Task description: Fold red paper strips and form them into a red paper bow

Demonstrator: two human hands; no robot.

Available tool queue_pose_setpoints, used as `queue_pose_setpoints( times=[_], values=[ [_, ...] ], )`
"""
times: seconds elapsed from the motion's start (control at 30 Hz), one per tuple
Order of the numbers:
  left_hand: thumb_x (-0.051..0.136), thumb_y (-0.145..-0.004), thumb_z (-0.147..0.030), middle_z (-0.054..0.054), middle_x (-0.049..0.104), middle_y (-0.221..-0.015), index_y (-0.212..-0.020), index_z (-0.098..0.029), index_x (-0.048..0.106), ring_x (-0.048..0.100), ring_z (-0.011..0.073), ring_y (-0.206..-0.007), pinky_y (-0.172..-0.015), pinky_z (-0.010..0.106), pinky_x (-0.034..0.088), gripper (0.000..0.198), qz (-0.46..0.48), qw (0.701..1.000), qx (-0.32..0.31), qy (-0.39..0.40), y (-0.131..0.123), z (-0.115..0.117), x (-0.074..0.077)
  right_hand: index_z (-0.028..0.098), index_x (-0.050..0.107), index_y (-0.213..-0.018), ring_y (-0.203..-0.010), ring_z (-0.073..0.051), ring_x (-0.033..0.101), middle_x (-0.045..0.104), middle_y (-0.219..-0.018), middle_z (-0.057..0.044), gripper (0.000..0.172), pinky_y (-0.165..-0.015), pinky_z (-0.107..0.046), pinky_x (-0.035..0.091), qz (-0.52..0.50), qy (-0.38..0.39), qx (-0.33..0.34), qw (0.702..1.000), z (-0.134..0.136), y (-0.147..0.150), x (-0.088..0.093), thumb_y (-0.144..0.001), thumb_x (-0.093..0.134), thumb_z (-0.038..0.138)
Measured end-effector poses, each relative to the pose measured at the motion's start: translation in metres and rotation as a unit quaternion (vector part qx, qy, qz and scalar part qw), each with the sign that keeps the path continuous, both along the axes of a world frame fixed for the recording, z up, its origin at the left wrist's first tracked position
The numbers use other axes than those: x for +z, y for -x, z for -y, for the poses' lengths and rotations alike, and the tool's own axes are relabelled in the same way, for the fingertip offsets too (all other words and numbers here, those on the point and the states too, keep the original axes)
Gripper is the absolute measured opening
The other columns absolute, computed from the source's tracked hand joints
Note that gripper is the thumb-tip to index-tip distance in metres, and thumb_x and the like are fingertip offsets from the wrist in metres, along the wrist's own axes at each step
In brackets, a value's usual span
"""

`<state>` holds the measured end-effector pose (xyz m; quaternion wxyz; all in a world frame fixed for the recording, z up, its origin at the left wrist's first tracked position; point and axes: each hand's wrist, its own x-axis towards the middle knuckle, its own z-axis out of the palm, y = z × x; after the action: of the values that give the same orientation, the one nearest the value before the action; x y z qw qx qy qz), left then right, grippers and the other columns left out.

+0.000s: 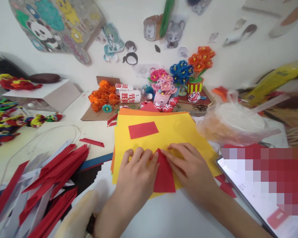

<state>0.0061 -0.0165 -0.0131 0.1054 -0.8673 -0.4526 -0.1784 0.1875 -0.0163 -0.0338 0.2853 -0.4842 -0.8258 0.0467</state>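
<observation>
A piece of red paper (165,180) lies between my hands, its upper corners folded in to a point at the top. My left hand (138,173) has its fingers curled, with thumb and forefinger pressing the left side of that point. From the other side, the fingertips of my right hand (190,163) press the folded edge near the same tip. Under both hands is a stack of coloured sheets with a yellow sheet (188,129) on top. A flat red paper rectangle (143,130) rests on the yellow sheet above my left hand.
Folded red paper strips (62,162) pile up at the left, mixed with white ones. A phone (253,195) lies at the right, below a plastic-bagged cup (235,119). Pipe-cleaner flowers (103,96) and a clear bottle (131,96) line the back by the wall.
</observation>
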Motion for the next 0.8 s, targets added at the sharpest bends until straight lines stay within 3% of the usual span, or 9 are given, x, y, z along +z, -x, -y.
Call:
queue_pose_setpoints(
  times=[0.43,0.8],
  values=[
    [0.056,-0.081,-0.012,0.003,0.062,-0.087,-0.101,-0.017,0.064,0.049,0.0198,-0.081,-0.076,0.037,0.033,0.022,-0.008,1.000,-0.007,0.022,0.0007,0.0005,-0.0008,0.012,0.067,-0.112,-0.096,-0.023,0.053,0.066,-0.106,-0.009,0.028,-0.085,-0.038,0.044,0.022,-0.051,-0.013,0.998,0.0038,0.0023,0.0048,-0.093,0.046,0.016],
    [0.055,-0.081,-0.011,0.004,0.062,-0.087,-0.100,-0.016,0.064,0.048,0.0198,-0.081,-0.077,0.037,0.034,0.022,-0.004,1.000,-0.008,0.023,-0.0005,0.0007,-0.0014,0.010,0.063,-0.117,-0.104,-0.024,0.052,0.064,-0.117,-0.010,0.032,-0.089,-0.039,0.042,0.051,-0.033,-0.003,0.998,0.0059,0.0069,0.0019,-0.094,0.043,0.019]
  ],
)
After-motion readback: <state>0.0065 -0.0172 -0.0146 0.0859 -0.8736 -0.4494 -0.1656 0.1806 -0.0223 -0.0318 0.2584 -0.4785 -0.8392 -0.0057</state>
